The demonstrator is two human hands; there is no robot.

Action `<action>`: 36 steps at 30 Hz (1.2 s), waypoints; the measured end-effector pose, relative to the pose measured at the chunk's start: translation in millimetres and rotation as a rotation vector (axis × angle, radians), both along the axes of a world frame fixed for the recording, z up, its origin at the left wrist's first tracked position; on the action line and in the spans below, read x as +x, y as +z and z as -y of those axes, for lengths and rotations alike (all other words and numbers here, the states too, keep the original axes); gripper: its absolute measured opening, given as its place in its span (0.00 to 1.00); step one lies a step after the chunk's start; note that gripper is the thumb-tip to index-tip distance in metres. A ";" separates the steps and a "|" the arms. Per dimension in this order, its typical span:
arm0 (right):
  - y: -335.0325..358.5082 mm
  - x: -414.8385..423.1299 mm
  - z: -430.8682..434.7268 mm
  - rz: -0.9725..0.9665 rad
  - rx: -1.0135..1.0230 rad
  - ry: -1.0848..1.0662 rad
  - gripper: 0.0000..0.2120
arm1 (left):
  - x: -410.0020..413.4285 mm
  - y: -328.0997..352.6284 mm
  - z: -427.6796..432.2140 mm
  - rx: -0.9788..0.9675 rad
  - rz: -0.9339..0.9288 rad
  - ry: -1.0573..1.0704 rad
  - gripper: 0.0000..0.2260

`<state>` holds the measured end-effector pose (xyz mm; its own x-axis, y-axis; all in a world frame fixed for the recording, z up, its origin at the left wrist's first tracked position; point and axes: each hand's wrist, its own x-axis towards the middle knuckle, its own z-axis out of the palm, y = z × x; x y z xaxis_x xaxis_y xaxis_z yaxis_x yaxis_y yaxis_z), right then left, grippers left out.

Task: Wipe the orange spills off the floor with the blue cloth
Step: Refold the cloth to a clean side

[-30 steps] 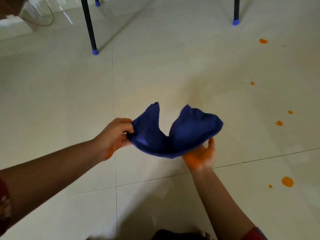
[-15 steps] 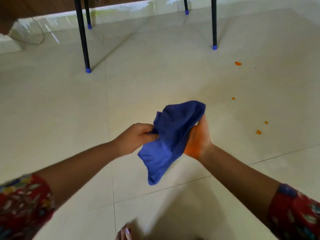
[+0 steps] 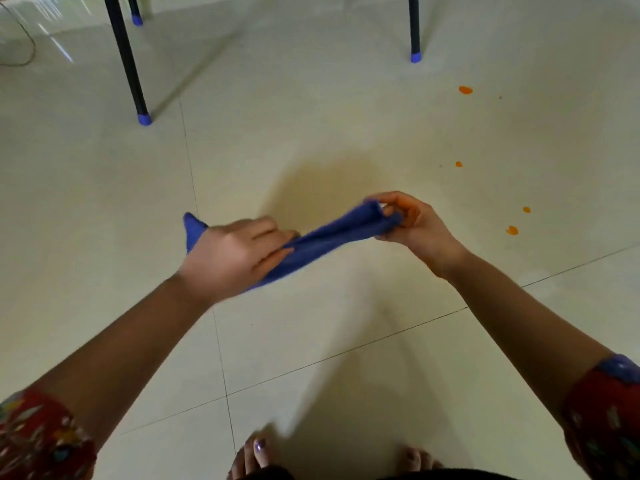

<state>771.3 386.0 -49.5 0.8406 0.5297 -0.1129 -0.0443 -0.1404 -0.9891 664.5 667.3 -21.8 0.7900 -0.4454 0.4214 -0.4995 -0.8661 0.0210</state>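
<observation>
I judge this is the readying step, not the wiping itself. The soft blue fabric cloth (image 3: 332, 237) is up in the air in front of me, pulled into a rope-like strip between my two hands and clear of the glossy cream tiled floor (image 3: 311, 116). My left hand (image 3: 232, 258) is knuckles-up with its fingers curled round the nearer end, and a blue corner pokes out behind it. That hand is smeared by motion, so I think the grip is a full fist but cannot swear to it. My right hand (image 3: 412, 220) pinches the far end between thumb and fingertips, and its fingers carry an orange stain. Both forearms reach forward and low, with red patterned sleeves at the edges of the view.

The small orange liquid spills (image 3: 512, 230) lie off to my right. I count four drops, and the farthest is near the black metal table leg with a blue foot cap (image 3: 414, 26). Next I would need to bunch the cloth into a pad in one hand, shift right, bend down and press it onto the nearest drop, wiping inward so the orange does not spread
</observation>
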 end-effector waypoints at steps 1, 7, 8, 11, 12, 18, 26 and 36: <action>-7.3 -2.8 2.0 0.174 -0.061 0.015 0.22 | -10.7 -11.4 1.8 0.016 -0.051 -0.015 0.13; -66.9 -33.9 34.0 0.846 -0.726 0.531 0.23 | -75.1 -83.7 22.8 0.062 -0.779 0.190 0.29; -75.4 -41.0 38.5 0.828 -0.788 0.588 0.21 | -79.3 -91.1 21.3 0.108 -0.815 0.236 0.26; -81.3 -56.6 43.9 0.759 -0.830 0.566 0.12 | -77.0 -100.5 10.2 0.274 -0.786 0.383 0.17; -82.7 -59.8 43.9 0.769 -0.830 0.556 0.09 | -76.1 -101.1 4.9 0.318 -0.780 0.433 0.17; -91.9 -65.2 42.3 0.781 -0.841 0.521 0.04 | -67.1 -100.9 -14.5 0.533 -0.534 0.380 0.13; -68.7 -38.6 43.0 0.006 -0.460 0.167 0.07 | -51.8 -74.6 -33.6 0.186 -0.723 0.178 0.13; -53.6 7.6 -5.9 -0.348 -0.297 -0.004 0.08 | -47.1 -65.2 -58.9 -0.494 -0.935 0.348 0.14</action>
<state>778.9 391.9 -103.1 0.7274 0.4288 -0.5357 -0.3683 -0.4147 -0.8321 617.4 726.2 -87.0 0.9382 -0.0858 -0.3352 0.1614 -0.7485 0.6432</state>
